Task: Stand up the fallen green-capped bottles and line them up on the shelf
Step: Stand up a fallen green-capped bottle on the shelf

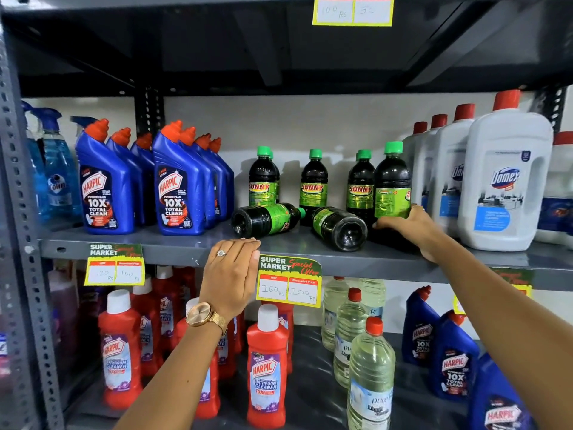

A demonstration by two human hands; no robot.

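Note:
Several dark green-capped Sunny bottles stand on the grey middle shelf (173, 246). Two more lie on their sides in front: one fallen bottle (266, 218) with its cap pointing right, another fallen bottle (339, 226) with its base toward me. My right hand (409, 223) is wrapped around the base of the upright front-right bottle (392, 184). My left hand (231, 271) rests flat on the shelf's front edge, fingers together, holding nothing, just below the left fallen bottle.
Blue Harpic bottles (178, 187) stand left of the green-capped group, white Domex jugs (502, 184) to the right. Price tags (288, 282) hang from the shelf edge. Red cleaner bottles and clear liquid bottles fill the shelf below.

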